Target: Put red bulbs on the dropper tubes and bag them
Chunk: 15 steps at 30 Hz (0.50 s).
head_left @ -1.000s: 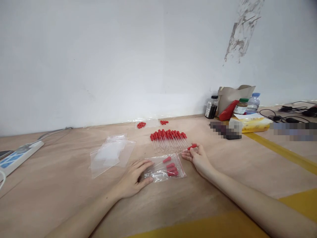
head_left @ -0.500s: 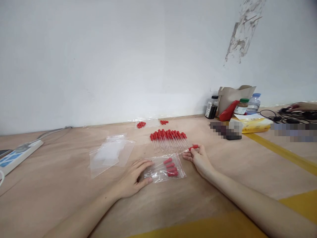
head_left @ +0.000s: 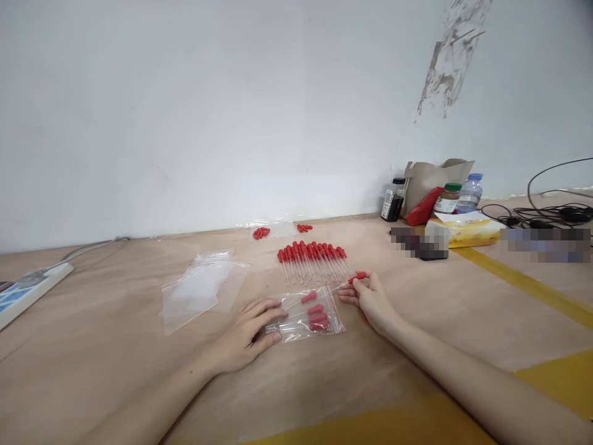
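A clear zip bag point(head_left: 299, 330) lies flat in front of me, with several red-bulbed droppers point(head_left: 315, 309) inside. My left hand point(head_left: 252, 330) rests at the bag's left end, thumb and fingers apart, fingertips touching the plastic. Between thumb and fingers, my right hand point(head_left: 369, 296) pinches a glass dropper point(head_left: 356, 277) by its red bulb. That dropper's tip points left, at the red-striped opening edge of the bag. Just beyond lies a row of loose droppers point(head_left: 312, 253), bulbs facing the wall and glass stems facing me.
Flat clear bags point(head_left: 204, 284) overlap at the left. Loose red bulbs point(head_left: 261, 233) lie near the wall. A power strip point(head_left: 37, 293) is at far left. Right of the droppers stand a dark bottle point(head_left: 392, 201), a green-lidded jar point(head_left: 448, 199), a yellow packet point(head_left: 477, 233) and black cables point(head_left: 556, 214).
The view has shifted slightly. Both hands keep nearly the same places, and the dropper tip stays by the bag's opening. A hand near the cables at far right has left view.
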{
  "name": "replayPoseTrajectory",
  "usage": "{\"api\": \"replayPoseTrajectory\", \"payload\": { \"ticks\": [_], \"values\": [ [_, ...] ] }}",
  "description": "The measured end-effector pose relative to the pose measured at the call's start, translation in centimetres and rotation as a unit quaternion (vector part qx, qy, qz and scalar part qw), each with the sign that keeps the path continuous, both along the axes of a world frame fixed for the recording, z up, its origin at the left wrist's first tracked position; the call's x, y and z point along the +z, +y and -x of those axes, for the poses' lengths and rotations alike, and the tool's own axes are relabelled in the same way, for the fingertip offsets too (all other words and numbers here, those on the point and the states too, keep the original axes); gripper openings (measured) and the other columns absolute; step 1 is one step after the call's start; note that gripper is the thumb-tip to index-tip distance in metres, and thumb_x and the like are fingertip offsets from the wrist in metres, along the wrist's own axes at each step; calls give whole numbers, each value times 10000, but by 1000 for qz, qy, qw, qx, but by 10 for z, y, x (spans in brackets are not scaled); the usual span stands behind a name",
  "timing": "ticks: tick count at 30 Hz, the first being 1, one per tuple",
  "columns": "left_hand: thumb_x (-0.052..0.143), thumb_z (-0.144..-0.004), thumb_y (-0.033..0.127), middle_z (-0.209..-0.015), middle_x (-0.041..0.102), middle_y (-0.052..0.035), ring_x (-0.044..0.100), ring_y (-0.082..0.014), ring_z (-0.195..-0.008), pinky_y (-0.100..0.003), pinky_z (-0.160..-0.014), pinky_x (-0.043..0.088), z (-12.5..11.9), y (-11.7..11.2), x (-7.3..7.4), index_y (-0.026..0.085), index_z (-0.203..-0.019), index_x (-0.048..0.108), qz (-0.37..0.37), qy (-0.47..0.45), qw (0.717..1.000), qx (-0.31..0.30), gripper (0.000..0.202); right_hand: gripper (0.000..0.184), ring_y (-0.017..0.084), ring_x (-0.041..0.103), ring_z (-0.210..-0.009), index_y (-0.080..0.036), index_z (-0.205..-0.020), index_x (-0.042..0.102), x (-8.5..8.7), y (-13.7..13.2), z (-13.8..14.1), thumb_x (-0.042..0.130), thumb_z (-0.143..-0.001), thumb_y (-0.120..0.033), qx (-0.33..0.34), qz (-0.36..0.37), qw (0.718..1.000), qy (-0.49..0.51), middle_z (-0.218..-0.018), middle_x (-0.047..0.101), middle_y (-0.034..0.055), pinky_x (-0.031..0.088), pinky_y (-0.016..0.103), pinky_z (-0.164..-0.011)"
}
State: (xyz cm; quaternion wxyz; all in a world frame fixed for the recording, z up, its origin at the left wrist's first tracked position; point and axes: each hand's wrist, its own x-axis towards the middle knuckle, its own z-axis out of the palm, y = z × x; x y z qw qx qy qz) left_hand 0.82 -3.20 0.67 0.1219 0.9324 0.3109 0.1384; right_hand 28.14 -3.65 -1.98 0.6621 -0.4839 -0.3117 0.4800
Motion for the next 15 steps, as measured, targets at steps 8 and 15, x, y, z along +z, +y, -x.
{"api": "replayPoseTrajectory", "payload": {
  "ticks": [8,15],
  "values": [
    [410,-880,353,-1298,416,-40,361,-232,-1203,-413,-997,324,1,2,-3,295,-1239,443,-10,-6,1000,0,365,148,59,485,-436,-156,-710,531,1,1,-3,608,-663,-274,116,28,980,-159,-537,530,-44,405,179,-438],
    [404,-882,352,-1294,418,-39,370,-230,-1191,-412,-990,332,0,2,-1,299,-1239,444,-12,0,1000,-3,362,184,50,401,-374,-150,-737,585,4,-1,-3,613,-645,-307,165,43,954,-246,-458,489,-66,282,160,-354]
  ]
}}
